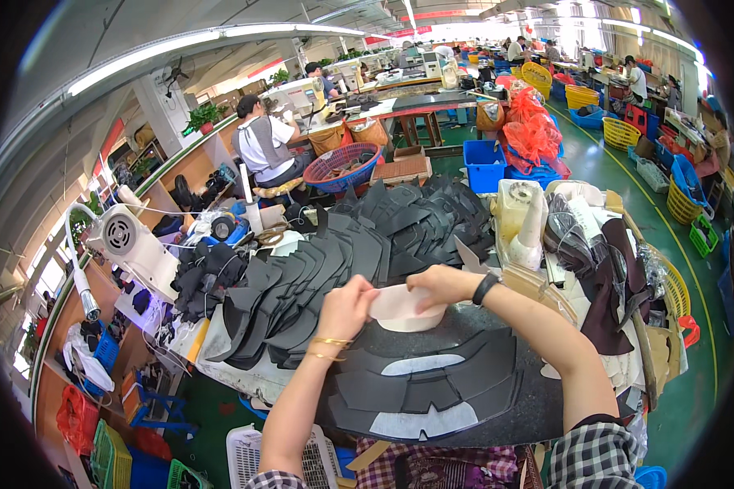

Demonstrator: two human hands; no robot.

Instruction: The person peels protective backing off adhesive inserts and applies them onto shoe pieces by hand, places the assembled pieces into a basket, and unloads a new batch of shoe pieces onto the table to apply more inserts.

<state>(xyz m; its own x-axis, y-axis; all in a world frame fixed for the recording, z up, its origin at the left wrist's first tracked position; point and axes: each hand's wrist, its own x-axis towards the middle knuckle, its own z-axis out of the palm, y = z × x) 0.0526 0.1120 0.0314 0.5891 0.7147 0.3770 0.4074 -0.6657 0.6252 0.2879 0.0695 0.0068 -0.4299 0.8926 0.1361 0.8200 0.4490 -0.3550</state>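
Observation:
My left hand (349, 308) and my right hand (442, 287) pinch a pale, curved flat piece (401, 316) between them, one at each end. It hangs just over a dark board (497, 416). Below my hands lie several curved black cut pieces (424, 383), overlapping on the board. Two of them carry white patches, one patch (422, 364) higher up and another patch (424, 422) nearest me. The fingertips are partly hidden behind the pale piece.
Rows of stacked black pieces (302, 281) spread beyond my hands. At right stand a white nozzle bottle (529, 244), a yellowish container (514, 204) and dark brown material (607, 277). A white sewing machine (132, 244) is on the left. One person (265, 143) sits further off.

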